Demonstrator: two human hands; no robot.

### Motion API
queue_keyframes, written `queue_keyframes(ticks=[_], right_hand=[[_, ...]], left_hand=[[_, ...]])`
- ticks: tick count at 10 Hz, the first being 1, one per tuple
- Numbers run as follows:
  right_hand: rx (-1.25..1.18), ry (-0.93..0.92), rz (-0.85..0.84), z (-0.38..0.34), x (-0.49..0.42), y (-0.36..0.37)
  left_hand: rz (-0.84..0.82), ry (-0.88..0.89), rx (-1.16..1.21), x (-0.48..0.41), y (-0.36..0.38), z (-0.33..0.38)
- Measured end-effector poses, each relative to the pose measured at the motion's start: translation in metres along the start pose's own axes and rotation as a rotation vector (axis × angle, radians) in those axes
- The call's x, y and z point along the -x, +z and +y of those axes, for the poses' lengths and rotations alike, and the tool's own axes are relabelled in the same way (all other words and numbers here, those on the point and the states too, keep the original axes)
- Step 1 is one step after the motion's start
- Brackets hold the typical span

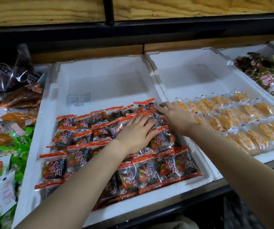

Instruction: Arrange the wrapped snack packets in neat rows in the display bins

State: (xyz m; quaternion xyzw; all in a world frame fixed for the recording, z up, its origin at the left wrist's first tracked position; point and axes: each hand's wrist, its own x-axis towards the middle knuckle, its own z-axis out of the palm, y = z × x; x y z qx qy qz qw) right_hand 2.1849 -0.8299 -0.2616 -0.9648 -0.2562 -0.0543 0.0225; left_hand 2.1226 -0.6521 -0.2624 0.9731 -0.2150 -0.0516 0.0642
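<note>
Several dark snack packets with orange-red edges [81,161] lie in rough rows across the front half of a white foam bin [38,123]. My left hand [136,134] lies flat on packets in the middle of the bin, fingers straight and pointing right. My right hand [174,118] rests with spread fingers on the packets at the bin's right side, near the back row. The bin's rear half shows bare foam with a printed label [79,100].
A second foam bin [182,66] to the right holds rows of yellow packets [242,123]. Further right lie dark foil-wrapped sweets [271,75]. Green and brown snack bags [5,146] pile up on the left. A wooden shelf [133,9] hangs overhead.
</note>
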Motion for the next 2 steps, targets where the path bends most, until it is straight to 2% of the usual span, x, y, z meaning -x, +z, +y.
queue_keyframes(ticks=[2], right_hand=[[-0.009,0.136,-0.013,-0.022,0.015,-0.031]], left_hand=[[0.140,-0.030,-0.161,0.016,-0.017,0.009]])
